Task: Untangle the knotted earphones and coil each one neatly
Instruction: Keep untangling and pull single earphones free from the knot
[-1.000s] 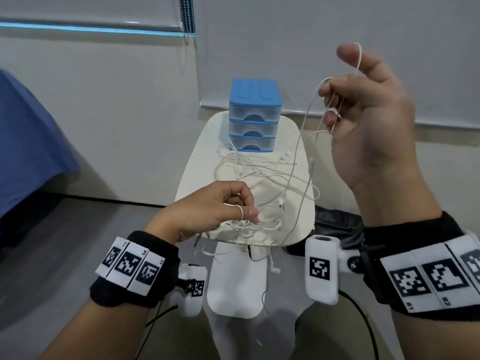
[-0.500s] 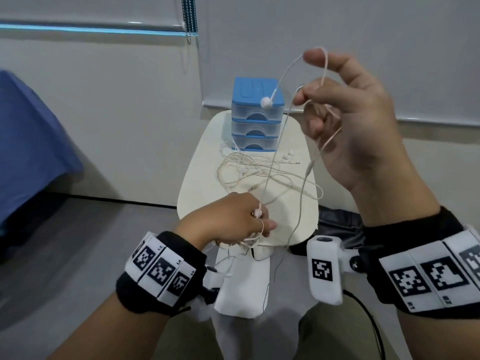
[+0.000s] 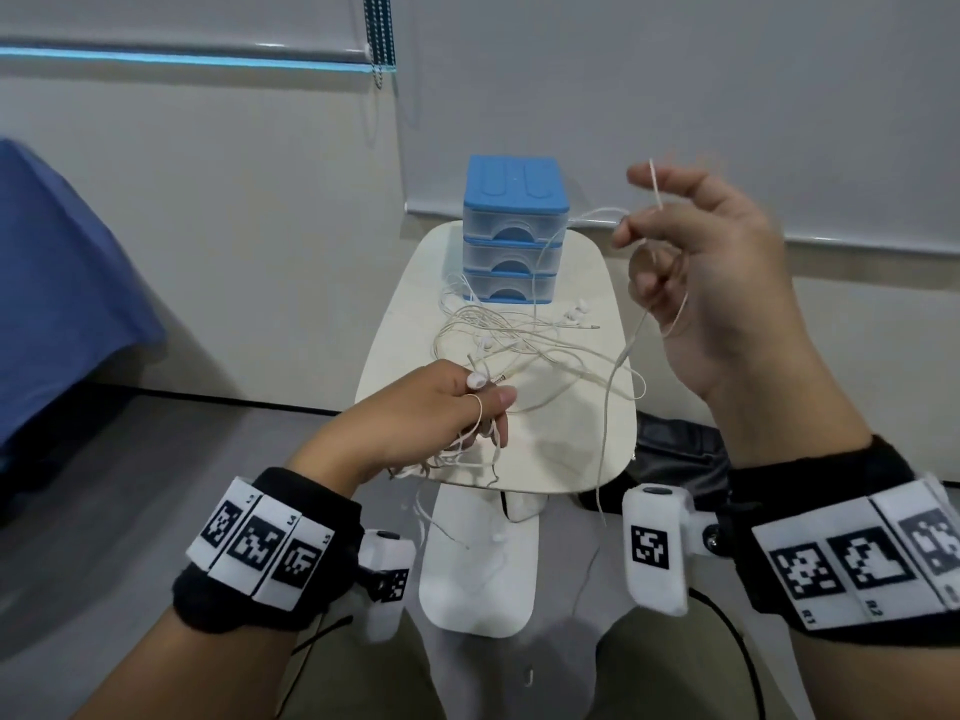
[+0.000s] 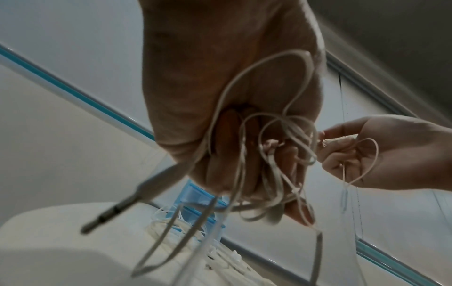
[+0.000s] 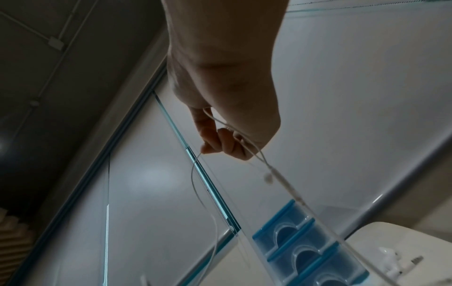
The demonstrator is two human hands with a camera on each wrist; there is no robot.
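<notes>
A tangle of white earphone cables (image 3: 524,340) lies on the small cream table (image 3: 566,449). My left hand (image 3: 441,407) hovers over the table's near left edge and grips a bunch of looped cable (image 4: 276,154), with an earbud (image 3: 476,379) at its fingertips and a jack plug (image 4: 117,209) dangling. My right hand (image 3: 711,272) is raised at the right. It pinches one thin cable (image 3: 655,185) between thumb and fingers, and the cable hangs down past an inline remote (image 3: 626,353). In the right wrist view the fingers (image 5: 220,141) curl round that cable (image 5: 257,151).
A blue-topped three-drawer mini cabinet (image 3: 514,231) stands at the table's far end. A blue cloth (image 3: 62,314) lies at the left. A dark bag (image 3: 675,454) sits on the floor behind the table's right side. The table's white base (image 3: 478,569) lies below.
My right hand has come down and moved right with its cable. The earbud that swung near it half a second ago is gone from there. My left hand has shifted slightly right, still holding its bunch.
</notes>
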